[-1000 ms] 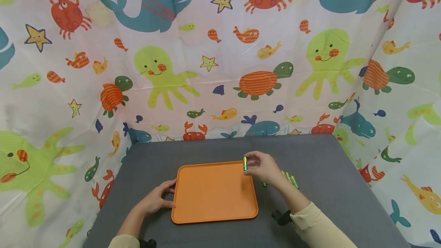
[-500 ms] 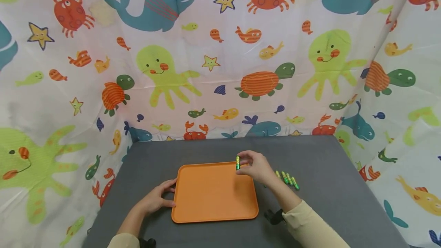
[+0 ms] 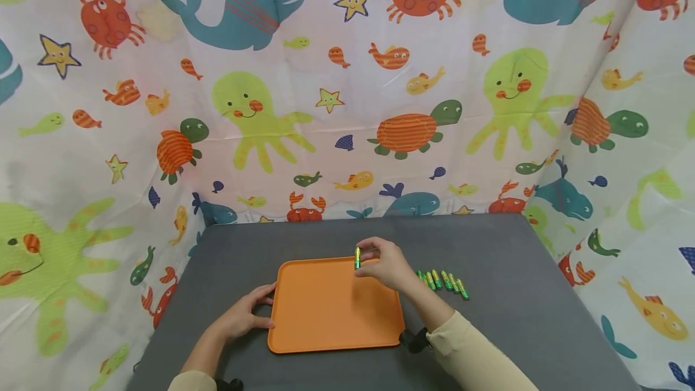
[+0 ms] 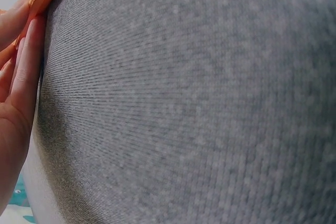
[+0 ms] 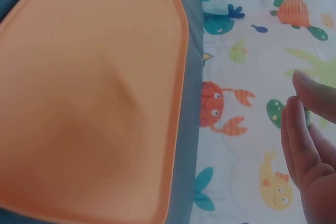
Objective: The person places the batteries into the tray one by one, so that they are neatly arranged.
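Over the far part of the orange tray (image 3: 331, 312), my right hand (image 3: 388, 265) pinches a small green-and-gold battery (image 3: 357, 258) upright between thumb and fingertips. In the right wrist view most of that battery is hidden behind the fingers (image 5: 303, 140). My left hand (image 3: 244, 315) holds the tray's left edge, thumb nearer me and fingers farther along; the left wrist view shows its fingers (image 4: 26, 72) right at the orange rim. Several like batteries (image 3: 446, 281) lie in a slanting row right of the tray, partly behind the right forearm.
The tray lies flat on a dark grey table (image 3: 260, 243). A white curtain (image 3: 347, 137) printed with sea animals hangs behind the table and at both sides. Black straps (image 3: 415, 341) show at the wrists.
My right hand has moved left over the tray with the battery, and more of the battery row shows beside its forearm. The left hand stays at the tray's edge.
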{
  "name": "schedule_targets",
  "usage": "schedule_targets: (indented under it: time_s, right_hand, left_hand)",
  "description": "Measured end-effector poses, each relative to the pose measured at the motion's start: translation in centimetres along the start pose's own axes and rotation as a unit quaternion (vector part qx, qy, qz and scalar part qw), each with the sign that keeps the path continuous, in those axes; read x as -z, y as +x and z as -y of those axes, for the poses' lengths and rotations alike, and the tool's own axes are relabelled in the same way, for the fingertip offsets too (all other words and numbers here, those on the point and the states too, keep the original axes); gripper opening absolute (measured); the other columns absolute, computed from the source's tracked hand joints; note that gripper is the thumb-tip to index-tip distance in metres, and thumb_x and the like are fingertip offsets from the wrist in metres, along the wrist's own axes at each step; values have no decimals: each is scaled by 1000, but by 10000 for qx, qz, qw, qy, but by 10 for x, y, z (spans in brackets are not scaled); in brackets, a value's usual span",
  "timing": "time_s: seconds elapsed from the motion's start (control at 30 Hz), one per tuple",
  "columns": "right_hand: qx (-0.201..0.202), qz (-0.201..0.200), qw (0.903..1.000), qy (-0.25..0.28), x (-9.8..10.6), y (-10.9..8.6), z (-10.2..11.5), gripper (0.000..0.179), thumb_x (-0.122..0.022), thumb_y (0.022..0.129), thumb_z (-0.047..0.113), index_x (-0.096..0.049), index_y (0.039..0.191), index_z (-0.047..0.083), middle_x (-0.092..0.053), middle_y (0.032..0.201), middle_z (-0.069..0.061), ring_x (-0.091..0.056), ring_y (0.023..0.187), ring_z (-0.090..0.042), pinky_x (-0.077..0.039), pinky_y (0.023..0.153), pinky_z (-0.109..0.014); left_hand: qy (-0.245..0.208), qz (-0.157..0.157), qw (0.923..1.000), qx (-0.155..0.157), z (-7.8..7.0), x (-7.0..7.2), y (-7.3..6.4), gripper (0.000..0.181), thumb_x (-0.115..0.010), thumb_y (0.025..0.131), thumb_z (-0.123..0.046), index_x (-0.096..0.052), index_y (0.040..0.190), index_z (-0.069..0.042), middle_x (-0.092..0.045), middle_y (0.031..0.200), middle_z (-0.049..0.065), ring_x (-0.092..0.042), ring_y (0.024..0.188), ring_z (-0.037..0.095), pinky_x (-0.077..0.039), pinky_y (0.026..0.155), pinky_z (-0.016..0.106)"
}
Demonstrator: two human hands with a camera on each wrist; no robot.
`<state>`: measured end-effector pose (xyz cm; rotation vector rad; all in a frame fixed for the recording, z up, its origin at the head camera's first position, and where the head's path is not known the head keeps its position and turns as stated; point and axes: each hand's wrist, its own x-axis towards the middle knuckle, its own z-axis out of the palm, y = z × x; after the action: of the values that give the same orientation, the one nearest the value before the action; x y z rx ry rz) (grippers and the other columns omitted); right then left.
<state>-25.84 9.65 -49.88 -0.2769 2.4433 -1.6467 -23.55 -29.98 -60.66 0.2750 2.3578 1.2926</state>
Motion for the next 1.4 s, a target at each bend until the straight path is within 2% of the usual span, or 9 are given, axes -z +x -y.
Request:
schedule_targets:
  time_s: [0.27, 0.53, 0.7, 0.87, 1.07, 1.2, 1.4]
  right_hand:
    - [57, 137, 9998, -100, -15, 6, 0, 50, -88, 77, 15, -66, 122, 15, -71, 105, -1, -67, 106, -32, -57, 80, -37]
    - [96, 300, 9995, 32, -27, 11, -2, 51, -89, 77, 14, -66, 123, 11, -70, 107, -7, -66, 108, -36, -57, 78, -35]
    - [50, 344, 9993, 101, -34, 16, 2, 50, -89, 77, 16, -67, 122, 12, -71, 104, -4, -67, 105, -33, -56, 76, -34]
    - [70, 320, 9995, 52, -43, 21, 6, 51, -89, 77, 15, -67, 122, 13, -71, 104, -3, -68, 101, -26, -57, 78, -35]
    - [140, 420, 9989, 117, -59, 27, 9, 53, -88, 76, 10, -66, 124, 8, -70, 108, -3, -68, 104, -30, -58, 79, -36]
    - [37, 499, 9985, 203, -70, 31, 6, 50, -87, 76, 6, -66, 122, 8, -69, 106, -5, -67, 104, -32, -58, 78, -35]
    - [-184, 481, 9985, 181, -86, 36, -5, 50, -88, 76, 4, -66, 120, 9, -69, 102, -5, -67, 95, -24, -58, 74, -32]
  left_hand:
    - [-30, -46, 9999, 120, 0, 1, -1, 101, -89, 75, -24, -34, 159, -13, -33, 160, 18, -53, 129, 31, -31, 112, 62]
    - [-146, -4, 9996, 222, 0, 0, 0, 99, -89, 76, -22, -35, 159, -15, -34, 160, 18, -52, 130, 31, -41, 108, 56]
    - [-174, -31, 9996, 206, 0, -1, 1, 100, -89, 75, -20, -35, 159, -15, -32, 161, 17, -52, 129, 31, -42, 107, 54]
    - [-164, -52, 9996, 228, -1, 0, 0, 100, -89, 75, -20, -35, 159, -15, -33, 161, 17, -52, 129, 31, -42, 107, 54]
    - [-113, -64, 9997, 207, -1, 2, -1, 98, -88, 76, -21, -35, 159, -15, -34, 160, 17, -53, 129, 31, -39, 109, 57]
    - [-111, -13, 9997, 206, 0, 2, -2, 98, -88, 78, -21, -33, 159, -15, -33, 160, 17, -53, 129, 32, -40, 109, 57]
    - [-65, -18, 9997, 215, -1, 1, -1, 99, -89, 76, -22, -34, 159, -16, -33, 160, 18, -53, 130, 32, -37, 110, 58]
